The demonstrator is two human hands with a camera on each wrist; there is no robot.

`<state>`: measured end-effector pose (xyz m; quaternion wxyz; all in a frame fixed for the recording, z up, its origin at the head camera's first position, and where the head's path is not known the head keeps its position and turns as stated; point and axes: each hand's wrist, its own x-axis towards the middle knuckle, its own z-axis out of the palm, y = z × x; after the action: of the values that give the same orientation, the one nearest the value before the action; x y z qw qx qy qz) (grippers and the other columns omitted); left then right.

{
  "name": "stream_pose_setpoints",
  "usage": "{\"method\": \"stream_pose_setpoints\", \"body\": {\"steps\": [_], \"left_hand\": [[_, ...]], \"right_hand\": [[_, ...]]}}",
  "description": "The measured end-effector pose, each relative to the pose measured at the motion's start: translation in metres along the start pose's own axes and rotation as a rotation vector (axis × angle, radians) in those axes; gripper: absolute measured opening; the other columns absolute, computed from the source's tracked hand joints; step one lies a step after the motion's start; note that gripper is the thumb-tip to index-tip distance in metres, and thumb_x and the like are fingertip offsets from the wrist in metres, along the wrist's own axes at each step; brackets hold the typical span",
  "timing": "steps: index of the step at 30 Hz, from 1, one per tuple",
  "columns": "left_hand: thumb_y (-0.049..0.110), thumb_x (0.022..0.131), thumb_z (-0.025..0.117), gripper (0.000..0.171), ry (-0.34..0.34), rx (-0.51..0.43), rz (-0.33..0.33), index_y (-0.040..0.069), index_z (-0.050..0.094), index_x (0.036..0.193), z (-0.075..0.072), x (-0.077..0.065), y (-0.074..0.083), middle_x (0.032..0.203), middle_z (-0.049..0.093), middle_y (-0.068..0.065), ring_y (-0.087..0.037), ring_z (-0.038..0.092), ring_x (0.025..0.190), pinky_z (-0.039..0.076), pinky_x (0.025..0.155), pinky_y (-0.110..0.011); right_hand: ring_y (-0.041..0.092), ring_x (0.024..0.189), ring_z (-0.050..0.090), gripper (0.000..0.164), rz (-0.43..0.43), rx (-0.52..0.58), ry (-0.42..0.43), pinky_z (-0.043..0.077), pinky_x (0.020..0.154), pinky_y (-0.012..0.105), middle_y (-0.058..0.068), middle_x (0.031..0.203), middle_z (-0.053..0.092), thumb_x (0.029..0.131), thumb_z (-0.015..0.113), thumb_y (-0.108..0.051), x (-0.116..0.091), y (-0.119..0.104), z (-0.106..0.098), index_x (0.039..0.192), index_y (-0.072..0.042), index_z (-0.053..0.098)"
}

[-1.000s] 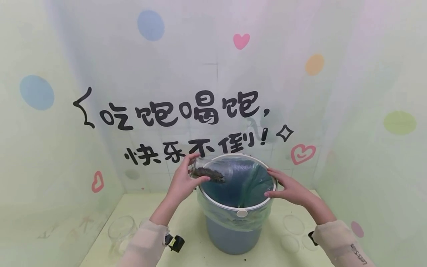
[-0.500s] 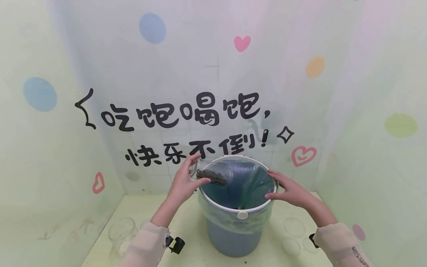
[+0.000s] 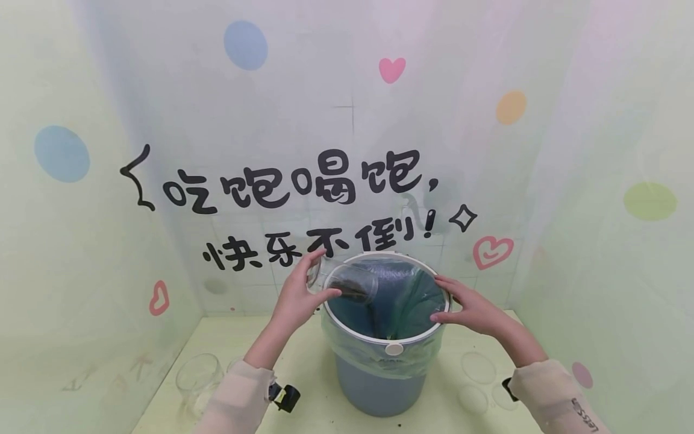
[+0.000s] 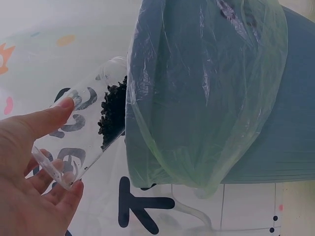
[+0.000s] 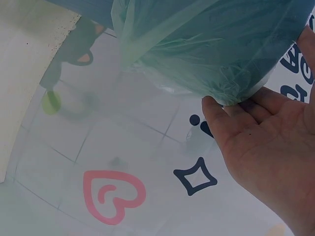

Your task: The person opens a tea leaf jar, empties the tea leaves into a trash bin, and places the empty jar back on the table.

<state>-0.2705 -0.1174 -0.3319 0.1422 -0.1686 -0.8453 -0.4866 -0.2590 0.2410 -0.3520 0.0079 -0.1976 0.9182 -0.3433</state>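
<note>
My left hand [image 3: 298,295] grips a clear jar [image 4: 81,132] near its base. The jar is tilted with its mouth over the trash can's opening, and dark, crumbly bits [image 4: 113,110] lie toward its mouth. Below stands a blue-grey trash can [image 3: 379,395] with a white rim, lined with a thin green plastic bag [image 3: 379,361] folded over the outside. My right hand [image 3: 472,307] holds the can's right rim, thumb toward the front and fingers farther back. In the right wrist view its fingertips are partly hidden behind the bag-covered rim.
A clear round container [image 3: 197,377] stands on the pale yellow table [image 3: 303,367] at left, partly behind the left sleeve. Clear round pieces [image 3: 478,367] lie near the right sleeve. Behind the can rises a printed wall [image 3: 260,120], with side walls flanking the table.
The dark bits have slid along inside the jar toward its mouth, and a dark streak now shows below it inside the can. Both hands stay in place.
</note>
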Motion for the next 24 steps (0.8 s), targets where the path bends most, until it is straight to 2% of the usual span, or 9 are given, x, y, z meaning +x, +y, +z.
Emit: {"method": "stream_pose_setpoints", "body": {"steps": [14,24], "left_hand": [[0.014,0.080,0.083,0.085,-0.013,0.014,0.011,0.018,0.039,0.152,-0.0010,-0.0006,0.0021,0.157,0.041,-0.008,-0.031,0.038,0.146,0.037,0.116,-0.053],[0.012,0.078,0.085,0.085,0.000,0.067,0.088,0.016,0.042,0.151,0.0003,0.0008,0.0022,0.159,0.039,-0.010,-0.034,0.039,0.145,0.042,0.112,-0.052]], "right_hand": [[0.051,0.143,0.032,0.089,-0.002,-0.011,0.005,0.036,0.109,0.067,0.027,0.158,0.031,0.084,0.078,-0.040,0.0005,0.0013,0.0006,0.151,0.002,0.036],[0.051,0.143,0.032,0.089,-0.013,-0.009,0.007,0.036,0.110,0.067,0.028,0.158,0.031,0.085,0.078,-0.039,0.0008,0.0033,0.0012,0.151,0.003,0.036]]}}
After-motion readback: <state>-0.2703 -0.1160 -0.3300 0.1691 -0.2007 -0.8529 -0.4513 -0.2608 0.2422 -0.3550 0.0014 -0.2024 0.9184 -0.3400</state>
